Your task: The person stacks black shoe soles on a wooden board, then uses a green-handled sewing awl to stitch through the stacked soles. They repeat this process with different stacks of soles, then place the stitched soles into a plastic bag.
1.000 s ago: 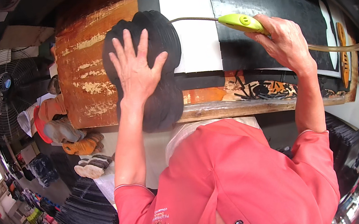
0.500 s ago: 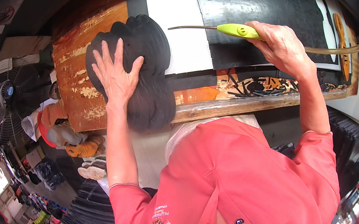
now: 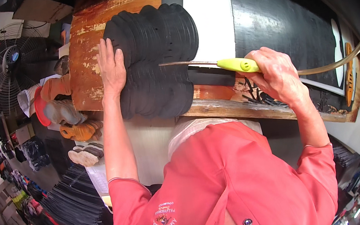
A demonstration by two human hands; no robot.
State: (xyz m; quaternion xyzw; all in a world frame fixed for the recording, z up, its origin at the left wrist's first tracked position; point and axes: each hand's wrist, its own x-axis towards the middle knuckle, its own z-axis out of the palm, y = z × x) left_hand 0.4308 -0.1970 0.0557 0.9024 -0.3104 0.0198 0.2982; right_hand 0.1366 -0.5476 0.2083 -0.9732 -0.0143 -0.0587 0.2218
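Many thin black sole-shaped pieces (image 3: pixel 155 37) lie fanned out in overlapping layers on the worn wooden bench (image 3: pixel 87 75). At their left edge rests my left hand (image 3: pixel 113 71), fingers stretched out, holding nothing. My right hand (image 3: pixel 276 73) is wrapped round the lime-green handle of an air blow gun (image 3: pixel 237 65). Its long thin metal nozzle points left, with the tip over the right part of the black pieces. A translucent hose (image 3: pixel 334 65) runs from behind that hand to the far right.
Right of the pieces lie a white sheet (image 3: pixel 209 16) and a large black sheet (image 3: pixel 277 20). Black offcuts (image 3: pixel 258 97) litter the bench's front edge. An orange tool (image 3: pixel 348 75) lies at the right end. A fan (image 3: pixel 10 60) and stacked sole shapes (image 3: pixel 79 132) stand on the left.
My left hand has moved from the top of the black pieces to their left edge. The pieces are spread wider. The blow gun's tip has come from the white sheet to over the pieces.
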